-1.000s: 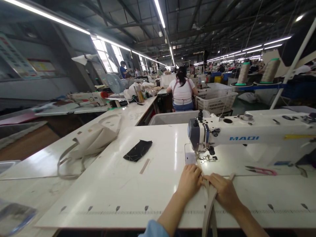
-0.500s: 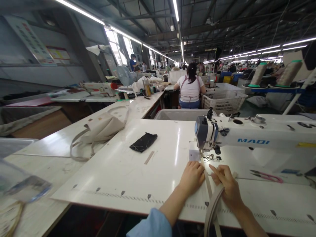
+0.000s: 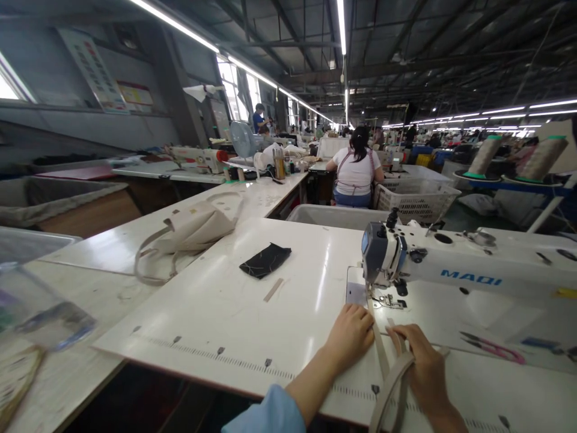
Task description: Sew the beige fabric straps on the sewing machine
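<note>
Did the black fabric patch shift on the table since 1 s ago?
No. The black fabric patch still lies just beyond the small tan strip; only the camera moved.

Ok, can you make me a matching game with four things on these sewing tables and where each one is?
Things:
1 strap
2 black cloth
3 pink snips
4 bag

Places:
a on the next table over
b by the left hand and right hand
c in front of the sewing machine arm
d flat on the machine's table, away from the hands

Pairs: 1-b, 2-d, 3-c, 4-a
</note>
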Demonstrator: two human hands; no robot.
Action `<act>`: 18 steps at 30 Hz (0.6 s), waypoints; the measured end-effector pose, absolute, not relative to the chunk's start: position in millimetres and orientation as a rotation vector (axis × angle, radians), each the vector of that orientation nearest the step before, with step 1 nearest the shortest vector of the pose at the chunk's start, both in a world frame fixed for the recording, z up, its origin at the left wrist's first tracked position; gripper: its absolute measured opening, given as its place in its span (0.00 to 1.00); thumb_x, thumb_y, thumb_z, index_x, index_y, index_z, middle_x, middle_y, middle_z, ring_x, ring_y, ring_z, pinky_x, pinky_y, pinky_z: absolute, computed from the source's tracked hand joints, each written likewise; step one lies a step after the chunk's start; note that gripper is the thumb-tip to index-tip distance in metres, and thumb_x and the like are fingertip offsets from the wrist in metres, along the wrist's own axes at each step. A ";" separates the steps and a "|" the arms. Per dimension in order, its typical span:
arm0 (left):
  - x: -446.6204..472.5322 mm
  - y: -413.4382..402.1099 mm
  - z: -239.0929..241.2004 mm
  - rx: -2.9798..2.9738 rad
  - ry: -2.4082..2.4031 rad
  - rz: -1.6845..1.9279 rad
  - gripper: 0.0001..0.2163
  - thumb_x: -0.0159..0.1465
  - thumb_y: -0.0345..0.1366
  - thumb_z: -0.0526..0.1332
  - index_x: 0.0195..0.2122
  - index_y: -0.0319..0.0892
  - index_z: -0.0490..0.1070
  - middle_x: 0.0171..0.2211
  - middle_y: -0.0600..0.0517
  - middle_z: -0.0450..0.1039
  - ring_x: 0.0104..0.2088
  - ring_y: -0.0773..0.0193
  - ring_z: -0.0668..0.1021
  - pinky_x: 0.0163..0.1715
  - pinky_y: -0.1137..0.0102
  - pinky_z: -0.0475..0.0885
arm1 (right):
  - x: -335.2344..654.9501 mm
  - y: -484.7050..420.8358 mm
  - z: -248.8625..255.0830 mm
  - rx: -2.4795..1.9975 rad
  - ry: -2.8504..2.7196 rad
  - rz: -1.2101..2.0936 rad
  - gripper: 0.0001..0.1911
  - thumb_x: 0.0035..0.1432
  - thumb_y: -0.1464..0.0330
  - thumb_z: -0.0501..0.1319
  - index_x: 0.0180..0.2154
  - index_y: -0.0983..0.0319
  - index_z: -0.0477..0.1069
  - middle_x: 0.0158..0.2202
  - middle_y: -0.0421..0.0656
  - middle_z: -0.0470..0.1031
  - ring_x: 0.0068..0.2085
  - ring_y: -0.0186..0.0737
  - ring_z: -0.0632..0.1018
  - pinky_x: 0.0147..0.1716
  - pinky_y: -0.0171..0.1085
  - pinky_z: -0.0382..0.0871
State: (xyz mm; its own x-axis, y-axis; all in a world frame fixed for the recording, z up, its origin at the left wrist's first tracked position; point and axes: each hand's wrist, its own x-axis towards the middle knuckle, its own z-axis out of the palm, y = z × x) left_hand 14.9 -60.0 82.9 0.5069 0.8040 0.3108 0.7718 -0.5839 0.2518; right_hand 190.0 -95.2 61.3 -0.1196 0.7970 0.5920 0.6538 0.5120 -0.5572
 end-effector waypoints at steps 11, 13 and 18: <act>14.9 -58.8 81.8 2.663 1.407 0.645 0.03 0.60 0.31 0.55 0.31 0.40 0.67 0.33 0.50 0.69 0.38 0.61 0.71 0.41 0.65 0.66 | 187.2 -91.7 56.3 -1.331 -1.961 0.191 0.14 0.65 0.62 0.49 0.46 0.58 0.68 0.41 0.43 0.72 0.35 0.36 0.76 0.39 0.34 0.67; 14.9 -59.0 81.8 2.664 1.410 0.653 0.02 0.59 0.31 0.56 0.30 0.40 0.67 0.33 0.51 0.69 0.37 0.61 0.71 0.41 0.66 0.66 | 187.5 -90.7 54.4 -1.340 -1.980 0.183 0.14 0.65 0.62 0.49 0.45 0.58 0.68 0.40 0.43 0.73 0.34 0.36 0.76 0.38 0.34 0.67; 14.8 -58.6 81.5 2.681 1.388 0.657 0.01 0.58 0.31 0.58 0.30 0.41 0.66 0.31 0.51 0.69 0.36 0.61 0.71 0.40 0.66 0.66 | 187.1 -88.5 51.6 -1.335 -1.976 0.177 0.13 0.65 0.62 0.49 0.42 0.58 0.69 0.33 0.41 0.72 0.31 0.36 0.75 0.32 0.33 0.66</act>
State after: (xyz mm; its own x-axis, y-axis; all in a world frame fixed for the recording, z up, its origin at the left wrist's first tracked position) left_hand 14.8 -58.6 81.5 0.5064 0.7901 0.3453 0.7682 -0.5953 0.2355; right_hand 187.1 -88.5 51.6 -0.1922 0.8492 0.4918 0.7482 0.4511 -0.4866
